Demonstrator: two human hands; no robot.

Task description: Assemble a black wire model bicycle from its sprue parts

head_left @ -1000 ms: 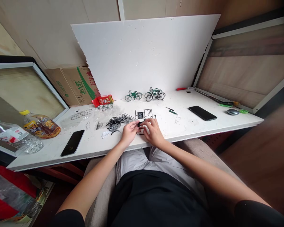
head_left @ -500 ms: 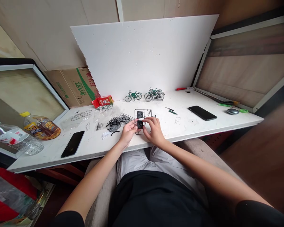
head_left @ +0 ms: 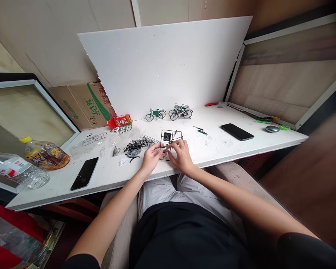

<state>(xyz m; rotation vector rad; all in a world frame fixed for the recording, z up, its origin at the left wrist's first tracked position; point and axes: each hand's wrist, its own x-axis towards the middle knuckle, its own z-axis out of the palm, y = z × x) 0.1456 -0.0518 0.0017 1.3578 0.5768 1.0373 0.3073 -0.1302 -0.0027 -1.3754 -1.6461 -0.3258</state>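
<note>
Both my hands meet over a black plastic parts frame near the front edge of the white table. My left hand pinches the frame's left side. My right hand curls over its lower right part, fingers closed on it. To the left of the frame lies a heap of black model wheels and parts. Two small green model bicycles stand at the back of the table.
A black phone lies at front left and another phone at right. Two plastic bottles lie at far left. A red packet, a small green tool, a cardboard box and a white foam board stand behind.
The frame has dropped from being lifted a little back toward the table. My hands stay on it, and the view has shifted slightly left.
</note>
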